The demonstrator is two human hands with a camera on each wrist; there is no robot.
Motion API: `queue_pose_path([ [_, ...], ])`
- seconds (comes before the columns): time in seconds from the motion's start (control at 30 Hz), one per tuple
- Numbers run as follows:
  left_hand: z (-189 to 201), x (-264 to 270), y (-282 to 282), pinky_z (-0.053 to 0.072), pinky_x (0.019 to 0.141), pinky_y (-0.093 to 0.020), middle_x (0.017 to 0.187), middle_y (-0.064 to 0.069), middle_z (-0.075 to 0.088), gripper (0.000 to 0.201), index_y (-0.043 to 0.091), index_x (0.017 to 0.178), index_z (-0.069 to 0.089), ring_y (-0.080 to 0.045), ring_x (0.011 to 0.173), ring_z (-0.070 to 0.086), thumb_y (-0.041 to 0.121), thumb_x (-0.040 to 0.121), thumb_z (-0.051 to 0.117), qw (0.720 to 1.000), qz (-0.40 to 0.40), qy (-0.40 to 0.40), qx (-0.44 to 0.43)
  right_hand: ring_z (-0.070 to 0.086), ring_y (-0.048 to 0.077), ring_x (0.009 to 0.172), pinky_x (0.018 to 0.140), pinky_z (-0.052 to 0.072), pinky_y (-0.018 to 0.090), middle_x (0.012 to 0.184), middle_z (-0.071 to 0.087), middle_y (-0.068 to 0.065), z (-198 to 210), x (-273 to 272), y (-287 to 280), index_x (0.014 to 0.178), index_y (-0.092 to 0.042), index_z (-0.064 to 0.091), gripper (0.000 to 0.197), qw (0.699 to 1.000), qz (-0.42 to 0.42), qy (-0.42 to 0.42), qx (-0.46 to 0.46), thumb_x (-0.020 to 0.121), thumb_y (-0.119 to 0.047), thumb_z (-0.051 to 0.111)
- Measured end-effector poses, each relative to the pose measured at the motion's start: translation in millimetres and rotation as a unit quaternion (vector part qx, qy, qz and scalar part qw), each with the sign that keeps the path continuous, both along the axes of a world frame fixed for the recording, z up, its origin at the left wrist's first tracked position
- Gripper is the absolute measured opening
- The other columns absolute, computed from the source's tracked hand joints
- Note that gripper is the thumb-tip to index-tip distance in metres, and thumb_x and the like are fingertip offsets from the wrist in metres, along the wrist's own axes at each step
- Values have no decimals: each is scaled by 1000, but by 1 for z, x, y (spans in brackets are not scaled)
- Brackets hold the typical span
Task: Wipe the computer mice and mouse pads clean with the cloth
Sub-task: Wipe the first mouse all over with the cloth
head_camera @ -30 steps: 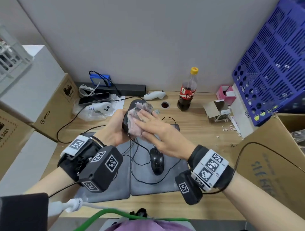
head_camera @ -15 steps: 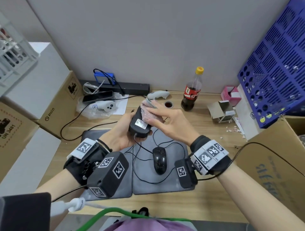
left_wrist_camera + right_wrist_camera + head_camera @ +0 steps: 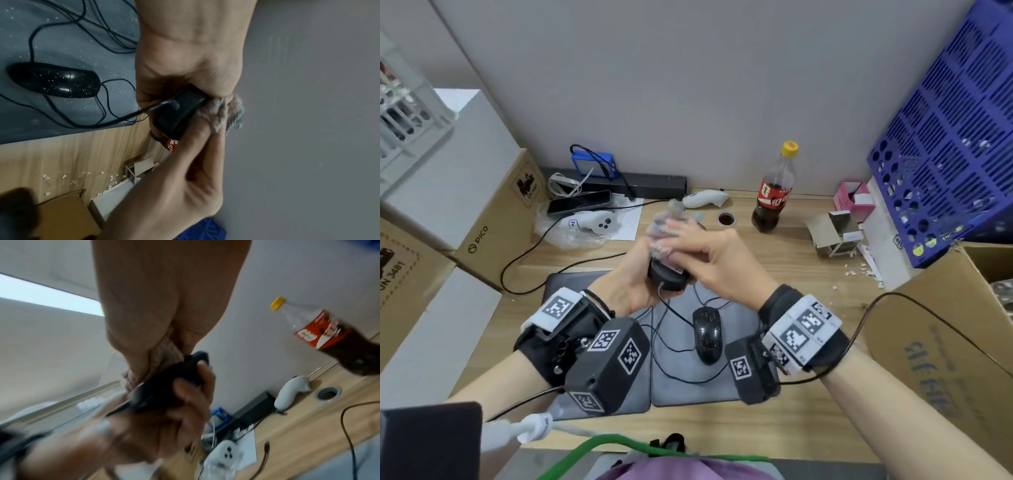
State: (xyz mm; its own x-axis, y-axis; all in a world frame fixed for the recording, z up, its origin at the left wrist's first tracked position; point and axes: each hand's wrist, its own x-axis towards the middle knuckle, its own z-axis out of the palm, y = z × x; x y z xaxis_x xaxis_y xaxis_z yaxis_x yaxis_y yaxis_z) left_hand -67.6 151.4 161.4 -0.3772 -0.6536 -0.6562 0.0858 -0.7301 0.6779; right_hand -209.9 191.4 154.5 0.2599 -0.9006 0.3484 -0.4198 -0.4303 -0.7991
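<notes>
The left hand [image 3: 633, 277] grasps a black corded mouse [image 3: 666, 277], lifted off the bench [image 3: 774, 260], likely so every face can be reached. The right hand [image 3: 709, 260], directly against it, presses a fuzzy pinkish cloth [image 3: 664, 233] onto its upper end. A second mouse [image 3: 707, 334], speckled with white crumbs, lies on the grey pad [image 3: 688, 390] below both hands.

Two mice [image 3: 668, 275] [image 3: 707, 334], two pads [image 3: 565, 284] [image 3: 688, 390], one cloth [image 3: 664, 236], one bottle [image 3: 774, 192], two white controllers [image 3: 595, 221] [image 3: 705, 198] at twelve o'clock.
</notes>
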Motion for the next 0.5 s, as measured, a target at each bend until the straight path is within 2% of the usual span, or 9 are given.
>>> queue_pose_path([
  [0.1,-5,3,-2,46,51,-23,68,-3,66,43,13,83,64,-15,61,56,37,102,35,1000,17,23,11,49,12,130,116,29,31,128,61,6,-4,-2,11,114,-12,70,28,998,51,27,1,87,-9,68],
  [0.17,-5,2,-3,43,53,-25,71,-5,67,39,12,89,65,-17,56,58,33,101,35,1000,1,-8,1,53,8,125,113,35,29,125,64,4,-5,-21,10,112,-12,72,26,1000,11,25,10,86,-9,70],
  [0.27,0,-8,1,47,43,-21,84,-10,70,34,12,99,66,-20,53,63,29,100,37,999,-25,-26,-8,63,9,109,98,49,35,111,72,0,-1,-40,-1,103,-14,76,20,995,-89,31,20,83,-15,73],
  [0.3,1,-11,2,46,41,-21,83,-10,68,32,11,97,65,-19,51,63,28,100,38,999,-27,-24,-9,64,11,103,93,51,36,105,73,-2,1,-37,-3,100,-15,77,18,993,-104,45,13,82,-17,74],
  [0.37,1,-15,1,45,39,-20,71,-6,64,33,12,86,64,-16,47,60,28,100,38,1000,-17,-23,-11,61,13,94,88,50,33,99,73,-4,4,-24,0,94,-17,77,14,991,-105,78,-21,80,-21,75],
  [0.43,0,-14,-2,44,42,-19,60,0,60,34,15,75,60,-13,45,55,33,99,42,999,-7,-38,-14,59,14,88,84,47,25,95,71,-1,3,-12,8,92,-15,75,12,992,-72,96,-43,81,-20,74],
  [0.5,-2,-11,-5,44,44,-19,59,2,57,32,19,73,58,-12,45,53,37,97,46,998,-9,-52,-20,57,13,82,78,42,18,87,67,0,2,-9,12,90,-13,73,10,992,-68,94,-39,81,-17,72],
])
